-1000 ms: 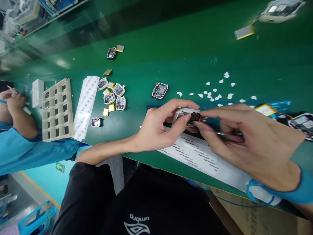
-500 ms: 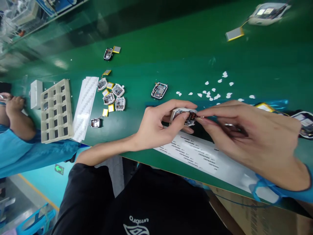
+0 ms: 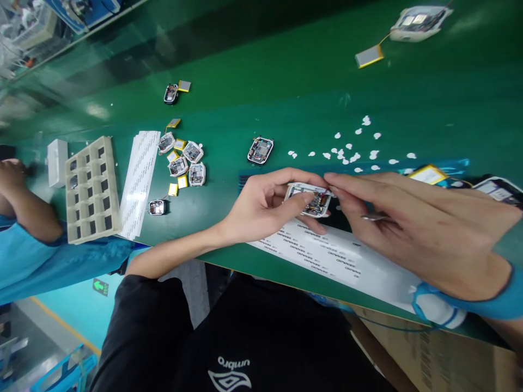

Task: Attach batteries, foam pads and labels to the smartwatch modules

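My left hand (image 3: 269, 209) is closed around an opened white smartwatch case (image 3: 318, 202), its circuit board facing up, thumb across the board. My right hand (image 3: 412, 226) pinches at the far right corner of that case, where a thin reddish wire shows. A slim metal tool, perhaps tweezers (image 3: 376, 216), lies within the right hand's curled fingers; most of it is hidden. Below both hands is a white sheet printed with rows of dark text (image 3: 322, 253). To the right lie a yellow-edged battery (image 3: 429, 174) and another opened watch case (image 3: 498, 189).
Small white stickers (image 3: 353, 157) are scattered beyond my hands. One dark opened watch (image 3: 260, 149) lies at centre, several white ones with batteries (image 3: 193, 152) to the left. Farther left are printed strips (image 3: 141, 182), a compartment tray (image 3: 92, 190), a white box (image 3: 57, 163) and another person's arm (image 3: 30, 204).
The watch case has tilted so more of its board shows. My right fingers have shifted up to its far corner, and the metal tool in that hand has turned. The view has moved slightly.
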Demonstrator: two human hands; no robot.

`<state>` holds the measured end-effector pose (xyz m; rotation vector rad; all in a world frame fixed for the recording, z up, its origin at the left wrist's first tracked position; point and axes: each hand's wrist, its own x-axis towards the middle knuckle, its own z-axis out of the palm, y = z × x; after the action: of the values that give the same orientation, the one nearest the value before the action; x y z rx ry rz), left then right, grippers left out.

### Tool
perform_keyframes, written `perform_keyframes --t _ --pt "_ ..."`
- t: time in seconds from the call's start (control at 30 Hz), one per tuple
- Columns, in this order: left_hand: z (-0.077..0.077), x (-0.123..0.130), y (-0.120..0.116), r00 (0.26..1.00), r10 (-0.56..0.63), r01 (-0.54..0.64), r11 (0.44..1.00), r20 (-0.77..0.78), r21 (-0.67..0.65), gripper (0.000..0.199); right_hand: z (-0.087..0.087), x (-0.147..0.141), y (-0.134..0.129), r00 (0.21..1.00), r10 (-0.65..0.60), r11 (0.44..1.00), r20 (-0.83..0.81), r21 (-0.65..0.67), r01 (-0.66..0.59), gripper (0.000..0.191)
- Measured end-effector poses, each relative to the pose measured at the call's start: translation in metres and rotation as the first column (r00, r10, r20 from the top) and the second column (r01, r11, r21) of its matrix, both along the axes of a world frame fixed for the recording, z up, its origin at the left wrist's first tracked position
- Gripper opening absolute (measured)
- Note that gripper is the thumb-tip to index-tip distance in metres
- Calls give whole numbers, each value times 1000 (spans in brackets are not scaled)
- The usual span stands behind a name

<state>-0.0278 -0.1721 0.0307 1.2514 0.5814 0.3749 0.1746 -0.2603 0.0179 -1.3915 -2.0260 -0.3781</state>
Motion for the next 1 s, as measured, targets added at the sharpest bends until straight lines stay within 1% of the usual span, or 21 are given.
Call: perform_keyframes --t 0.07,0.13,0.23,0.3,0.37,0.47,0.57,0.63,0.7,0.8,0.87,0.93,1.0 --pt "1 -1 0 1000 6 -6 1000 6 -23 18 1 1 0 1000 13 1000 11 1 -13 44" --pt "1 -1 -1 1000 9 -9 999 5 -46 21 2 1 1 999 32 999 14 -20 -32 42" --pt "1 0 -3 1000 23 -23 997 -6 -69 27 5 0 4 999 -36 999 27 -4 36 29" --pt "1 1 -3 999 42 -43 997 -23 -63 31 6 -1 5 996 -85 996 36 23 84 21" --pt "1 1 -3 998 56 -57 997 -30 -51 30 6 -1 6 996 -82 996 28 32 81 18" --pt "1 1 -3 998 61 -61 997 -18 -42 22 7 -1 4 997 -79 997 -3 12 79 15" --pt "-1 1 -3 999 46 -46 999 -25 -26 19 6 1 3 998 -56 998 -21 -18 56 19" --pt "-3 1 -4 999 33 -33 999 -26 -2 18 5 3 3 1000 -8 1000 -21 -10 8 25" --pt "-4 1 -4 999 32 -31 999 -17 29 16 4 5 3 1000 19 1000 -5 7 -19 27" --pt "-6 0 -5 999 30 -27 996 -30 84 16 2 7 1 999 -10 1000 30 5 10 28" --pt "-6 0 -6 999 24 -19 993 -37 118 18 1 6 1 999 -23 1000 29 -20 24 29" --pt "-5 0 -6 999 23 -18 992 -36 127 19 1 3 3 999 -49 998 9 -32 49 28" --pt "-4 0 -5 999 30 -26 994 -32 110 19 2 2 5 996 -89 996 19 -17 89 25"
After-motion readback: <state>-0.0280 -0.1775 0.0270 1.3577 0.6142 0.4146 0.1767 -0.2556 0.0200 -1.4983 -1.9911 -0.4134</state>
